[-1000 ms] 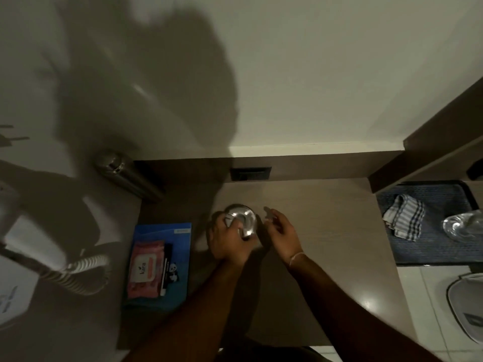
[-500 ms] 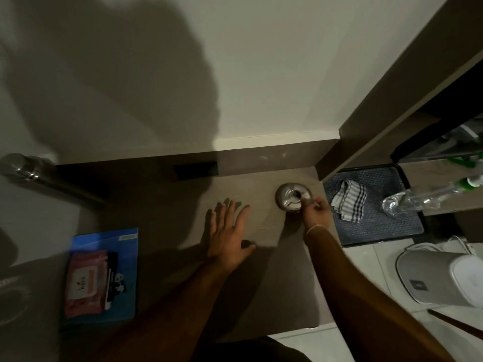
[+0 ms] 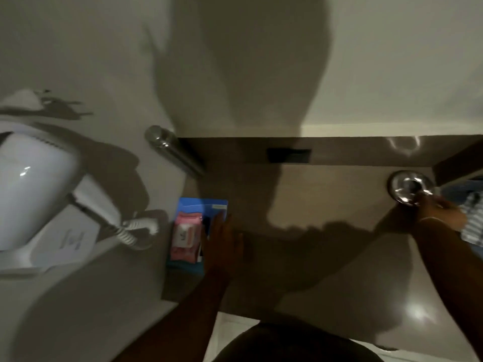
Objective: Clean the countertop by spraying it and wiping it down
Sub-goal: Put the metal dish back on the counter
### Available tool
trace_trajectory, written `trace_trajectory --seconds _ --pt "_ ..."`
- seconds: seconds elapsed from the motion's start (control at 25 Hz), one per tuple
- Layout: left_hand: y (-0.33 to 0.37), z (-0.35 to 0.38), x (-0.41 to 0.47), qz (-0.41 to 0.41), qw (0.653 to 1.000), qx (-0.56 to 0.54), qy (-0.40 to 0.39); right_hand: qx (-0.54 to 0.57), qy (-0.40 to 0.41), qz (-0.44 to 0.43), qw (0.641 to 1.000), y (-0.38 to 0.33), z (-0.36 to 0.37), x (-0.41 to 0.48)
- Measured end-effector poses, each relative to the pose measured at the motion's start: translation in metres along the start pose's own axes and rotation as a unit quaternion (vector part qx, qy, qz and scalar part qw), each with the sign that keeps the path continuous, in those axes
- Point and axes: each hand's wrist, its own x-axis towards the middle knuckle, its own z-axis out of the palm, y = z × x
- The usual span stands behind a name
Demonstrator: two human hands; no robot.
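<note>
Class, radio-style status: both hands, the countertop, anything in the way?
Left hand flat, open, at blue box. Right hand gripping metal dish at right edge. Countertop not yet sprayed; pink wipes pack on it.

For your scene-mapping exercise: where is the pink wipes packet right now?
In the head view, the pink wipes packet lies on a blue folder at the countertop's left end, just left of the left hand.

The whole picture is blurry. The right hand (image 3: 441, 214) covers part of the striped cloth (image 3: 474, 223), and the picture's edge cuts the cloth off. The left hand (image 3: 224, 244) hides part of the blue box (image 3: 193, 207).
</note>
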Motion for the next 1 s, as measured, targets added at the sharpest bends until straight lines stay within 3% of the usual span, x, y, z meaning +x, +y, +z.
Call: trace_trajectory --seconds 0.12,0.24,0.36,0.44,0.48,0.52,0.56,0.6,0.64,0.68,0.76,1.0 --pt "-0.056 -0.017 -0.02 -0.177 0.98 -0.034 0.09 -0.053 0.017 -0.046 0.997 0.004 0.036 -0.018" --pt "-0.083 -0.02 -0.032 -0.382 0.915 -0.095 0.084 -0.102 0.008 -0.116 0.988 0.01 0.072 -0.06" --pt "-0.085 -0.018 -0.04 -0.451 0.857 -0.226 0.107 -0.181 -0.089 -0.253 0.946 0.004 0.11 -0.131" --pt "-0.085 -0.002 -0.044 -0.432 0.855 -0.281 0.053 -0.227 -0.257 -0.379 0.86 0.001 0.14 -0.196" --pt "-0.089 0.004 -0.043 -0.418 0.866 -0.26 0.092 -0.255 -0.343 -0.424 0.798 0.001 0.156 -0.226" --pt "-0.094 0.004 -0.044 -0.426 0.846 -0.299 0.114 -0.299 -0.421 -0.443 0.733 0.002 0.173 -0.254" --pt "-0.098 0.003 -0.042 -0.464 0.789 -0.391 0.098 -0.359 -0.469 -0.46 0.663 0.003 0.192 -0.278" --pt "-0.097 0.001 -0.039 -0.487 0.757 -0.426 0.092 -0.419 -0.479 -0.496 0.59 0.007 0.211 -0.295" --pt "-0.095 0.0 -0.043 -0.505 0.762 -0.392 0.104 -0.469 -0.47 -0.535 0.523 0.01 0.226 -0.306" --pt "-0.099 0.002 -0.045 -0.507 0.762 -0.393 0.088 -0.496 -0.451 -0.565 0.481 0.011 0.238 -0.315" --pt "-0.102 0.004 -0.048 -0.487 0.759 -0.429 0.062 -0.508 -0.403 -0.602 0.467 0.014 0.249 -0.317" --pt "-0.101 0.005 -0.05 -0.413 0.823 -0.389 0.015 -0.46 -0.34 -0.674 0.467 0.028 0.206 -0.303"
